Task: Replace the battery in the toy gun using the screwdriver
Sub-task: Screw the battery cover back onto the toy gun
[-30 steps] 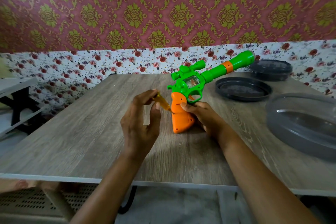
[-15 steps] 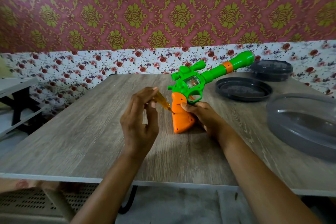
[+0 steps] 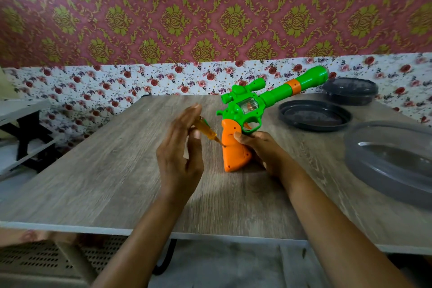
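A green toy gun with an orange grip stands butt-down on the wooden table, its barrel pointing up to the right. My right hand clasps the orange grip from behind. My left hand holds a small amber-handled screwdriver between thumb and straightened fingers. The screwdriver's tip sits against the left side of the orange grip. No battery is in sight.
A dark round lid lies behind the gun on the right, with a dark round container beyond it. A large grey oval container sits at the right edge. A white shelf stands off to the left.
My left fingers have straightened and risen along the screwdriver handle, which has rolled between them. The gun and my right hand have stayed put.
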`<state>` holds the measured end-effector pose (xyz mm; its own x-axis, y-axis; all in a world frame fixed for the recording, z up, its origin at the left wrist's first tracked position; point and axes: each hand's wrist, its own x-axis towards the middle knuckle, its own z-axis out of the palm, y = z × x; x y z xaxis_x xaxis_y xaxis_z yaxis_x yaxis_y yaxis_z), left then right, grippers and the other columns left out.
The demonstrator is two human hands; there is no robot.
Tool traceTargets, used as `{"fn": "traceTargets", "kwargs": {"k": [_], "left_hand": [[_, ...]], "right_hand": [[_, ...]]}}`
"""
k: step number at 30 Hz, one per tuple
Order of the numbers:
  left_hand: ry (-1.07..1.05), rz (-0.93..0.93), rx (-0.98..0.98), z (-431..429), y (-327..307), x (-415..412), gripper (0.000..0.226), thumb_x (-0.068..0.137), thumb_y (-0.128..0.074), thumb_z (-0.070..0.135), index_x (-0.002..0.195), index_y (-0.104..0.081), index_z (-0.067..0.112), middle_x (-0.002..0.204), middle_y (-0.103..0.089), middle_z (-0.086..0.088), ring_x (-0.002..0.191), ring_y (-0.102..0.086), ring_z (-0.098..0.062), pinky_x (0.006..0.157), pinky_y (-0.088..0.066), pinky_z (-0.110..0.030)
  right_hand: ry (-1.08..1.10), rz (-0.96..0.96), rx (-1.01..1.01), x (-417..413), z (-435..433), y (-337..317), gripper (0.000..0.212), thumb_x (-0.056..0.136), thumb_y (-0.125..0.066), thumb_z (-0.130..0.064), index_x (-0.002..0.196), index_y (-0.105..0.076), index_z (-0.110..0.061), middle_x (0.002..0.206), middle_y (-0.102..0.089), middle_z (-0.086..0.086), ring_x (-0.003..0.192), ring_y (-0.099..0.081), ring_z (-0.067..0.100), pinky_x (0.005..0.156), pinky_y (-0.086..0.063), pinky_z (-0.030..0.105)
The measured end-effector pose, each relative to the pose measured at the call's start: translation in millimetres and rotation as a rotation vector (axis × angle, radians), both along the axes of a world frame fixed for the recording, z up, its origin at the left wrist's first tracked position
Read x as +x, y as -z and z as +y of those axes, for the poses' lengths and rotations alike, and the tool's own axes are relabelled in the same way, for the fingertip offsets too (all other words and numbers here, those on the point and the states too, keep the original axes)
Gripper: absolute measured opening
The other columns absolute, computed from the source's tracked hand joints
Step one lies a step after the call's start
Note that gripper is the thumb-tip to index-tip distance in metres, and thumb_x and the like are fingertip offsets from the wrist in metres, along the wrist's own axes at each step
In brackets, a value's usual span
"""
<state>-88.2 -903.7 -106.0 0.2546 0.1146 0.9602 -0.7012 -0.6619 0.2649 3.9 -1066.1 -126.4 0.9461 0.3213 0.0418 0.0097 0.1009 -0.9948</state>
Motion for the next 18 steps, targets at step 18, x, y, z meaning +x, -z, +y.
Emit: {"fn": "traceTargets", "kwargs": {"k": [18], "left_hand": [[0.026, -0.009, 0.005, 0.3, 1.1, -0.2, 0.027, 0.092, -0.055, 0.023, 0.116, -0.052, 0.013, 0.101, -0.056, -0.004, 0.086, -0.056, 0.000, 0.075, -0.046, -0.009]], "right_hand": [[0.009, 0.006, 0.000, 1.7, 0.9, 1.7, 0.020, 0.086, -0.061, -0.021, 0.105, -0.062, -0.015, 0.115, -0.065, 0.011, 0.105, -0.063, 0.024, 0.091, -0.050, 0.042]]}}
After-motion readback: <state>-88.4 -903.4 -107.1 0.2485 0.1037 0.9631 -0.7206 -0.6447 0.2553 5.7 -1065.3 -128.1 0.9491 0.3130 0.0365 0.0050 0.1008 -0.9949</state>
